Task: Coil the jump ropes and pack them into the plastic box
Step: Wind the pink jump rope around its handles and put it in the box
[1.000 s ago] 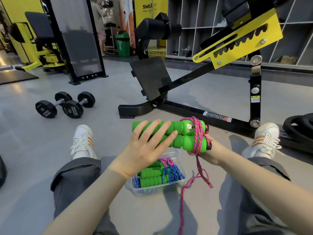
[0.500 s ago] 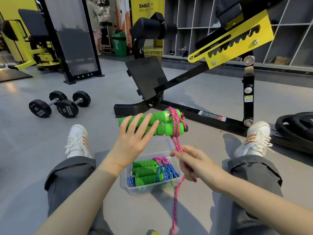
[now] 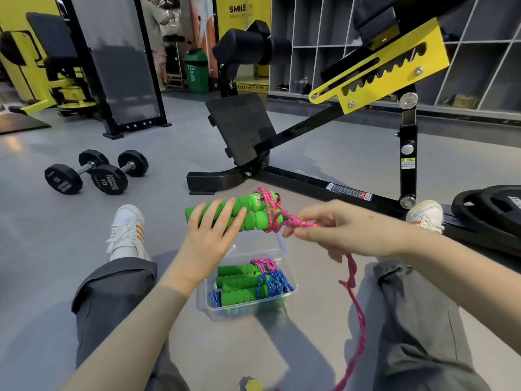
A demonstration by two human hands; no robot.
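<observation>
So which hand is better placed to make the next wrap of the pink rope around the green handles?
Right. The right hand pinches the pink rope taut just beside the green handles, with the loose tail hanging below it. The left hand is busy holding both handles together.

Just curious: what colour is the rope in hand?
The rope is pink with orange flecks; head view.

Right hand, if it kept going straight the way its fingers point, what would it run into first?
Probably the rope-wound end of the green handles, which the left hand holds. The right hand pinches the pink rope and points left at them, though depth is hard to judge.
</observation>
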